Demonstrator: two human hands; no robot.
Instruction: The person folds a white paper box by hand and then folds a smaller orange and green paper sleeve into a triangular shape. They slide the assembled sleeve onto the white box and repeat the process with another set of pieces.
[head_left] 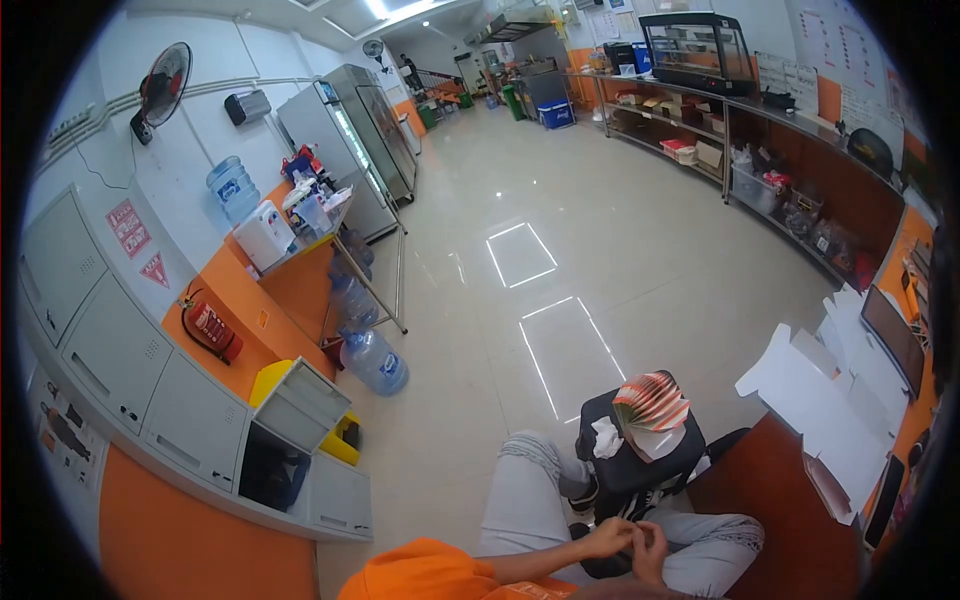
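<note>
My left hand and my right hand meet above my lap, over the grey trousers. Fingers of both hands are pinched together at the tips. Whatever is between them, if anything, is too small to make out. Just beyond my knees stands a black stool. On its seat lies a fanned stack of folded paper or card pieces, striped orange, white and green. Beside the stack sits a crumpled white tissue.
White flattened card sheets and a dark-screened tablet lie on the right-hand table. Grey lockers, one door open, line the left wall. Water jugs stand on the floor. Steel shelving runs along the far right.
</note>
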